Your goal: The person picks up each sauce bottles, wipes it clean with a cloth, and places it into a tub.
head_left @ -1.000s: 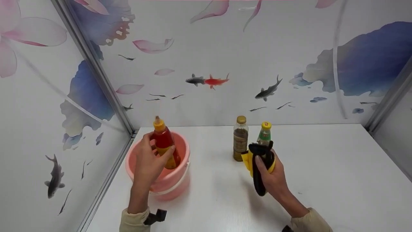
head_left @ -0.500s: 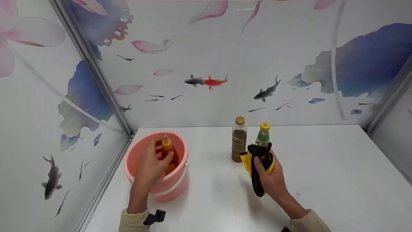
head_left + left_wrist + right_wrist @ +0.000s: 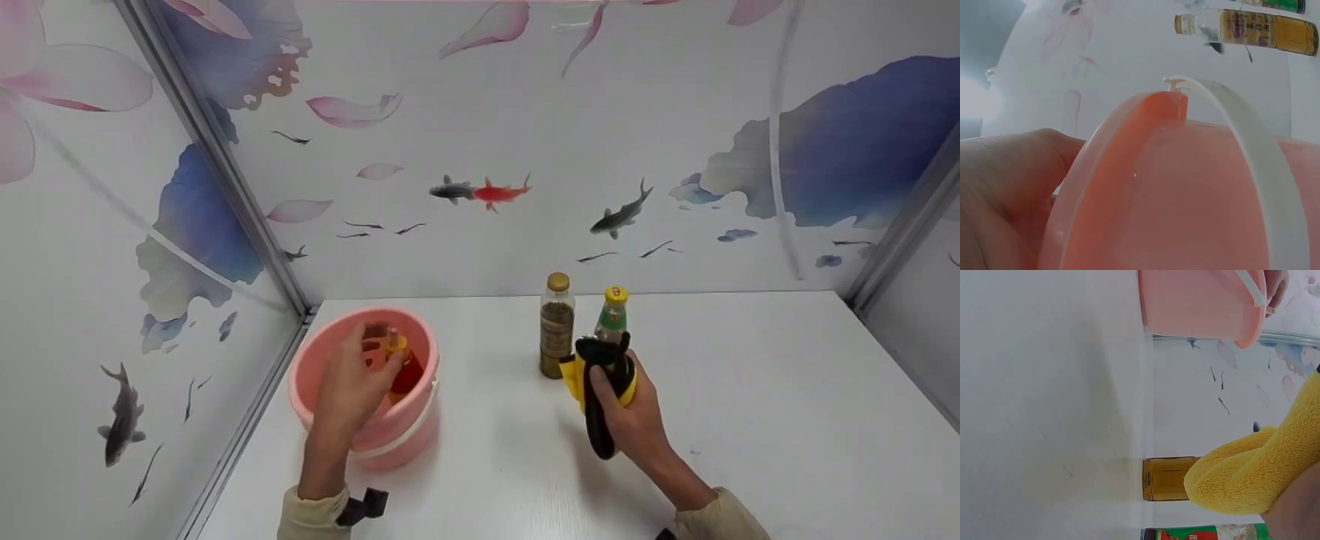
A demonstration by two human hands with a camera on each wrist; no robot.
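Observation:
A pink bucket [image 3: 401, 439] stands at the left of the white table, its pale handle [image 3: 1252, 152] hanging at the side. In it, a red squeeze bottle [image 3: 409, 373] with a yellow cap leans, its top just beneath my left hand [image 3: 352, 379]. That hand hovers over the bucket's mouth with fingers spread loosely around the cap; the bucket wall hides most of it in the left wrist view. My right hand [image 3: 634, 409] grips a folded yellow and black cloth [image 3: 600, 397], fluffy and yellow in the right wrist view, above the table.
An amber-filled glass bottle [image 3: 556, 337] with a gold cap stands upright behind the cloth. Right of it is a bottle with a green label and yellow cap [image 3: 613, 319], partly hidden by the cloth. Printed wall panels [image 3: 480, 255] enclose the table behind and at the left.
The red squeeze bottle has gone down into the bucket, tilted, and slipped from my left hand's fingers. The left hand dipped slightly, then stayed there. My right hand keeps holding the cloth.

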